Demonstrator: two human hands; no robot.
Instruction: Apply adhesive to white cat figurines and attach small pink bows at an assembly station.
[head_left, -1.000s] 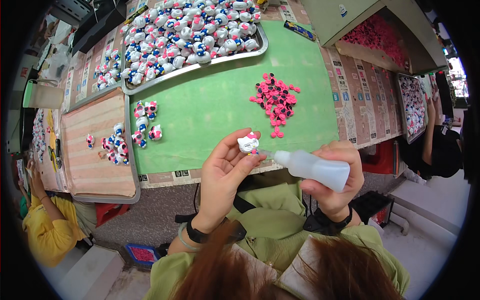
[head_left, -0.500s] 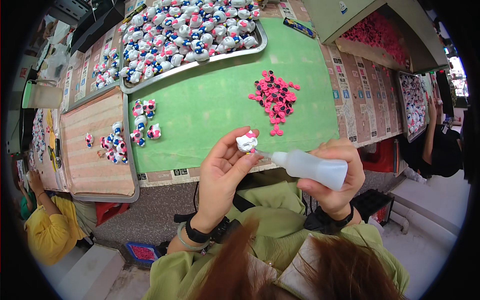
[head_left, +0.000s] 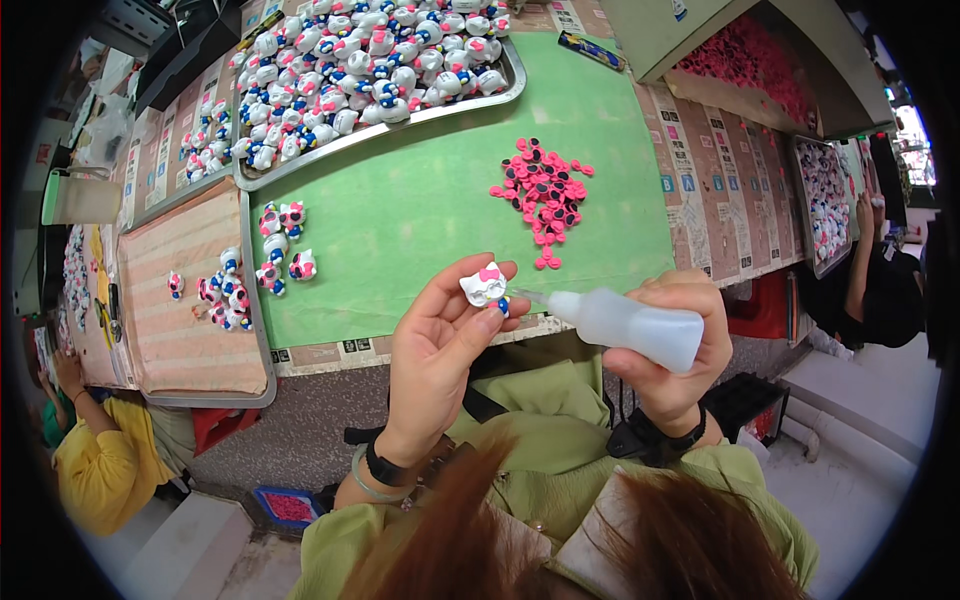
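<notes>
The left hand (head_left: 435, 335), fingers part-curled, pinches 1 small white figurine (head_left: 484, 287) with a pink bow and a blue body between thumb and fingers, face up, above the near edge of the green mat (head_left: 400, 220). The right hand (head_left: 685, 325) wraps around a translucent squeeze bottle (head_left: 640, 328), which lies tilted over the mat's near right edge. Its thin nozzle points left at the figurine's lower part; whether the 2 touch is too small to tell.

Farther out, a loose pile of pink pieces (head_left: 545, 195) with black parts lies on the right half of the mat. A small group of figurines (head_left: 275, 247) stands along its left edge. A shallow tray (head_left: 180, 340) with a striped pinkish lining and more figurines sits just left of the mat. A metal tray (head_left: 400, 127), heaped with white figurines, covers the mat's far left corner, and a dark tube (head_left: 592, 50) lies at its far right corner. The tabletop (head_left: 690, 215) right of the mat shows printed paper.
</notes>
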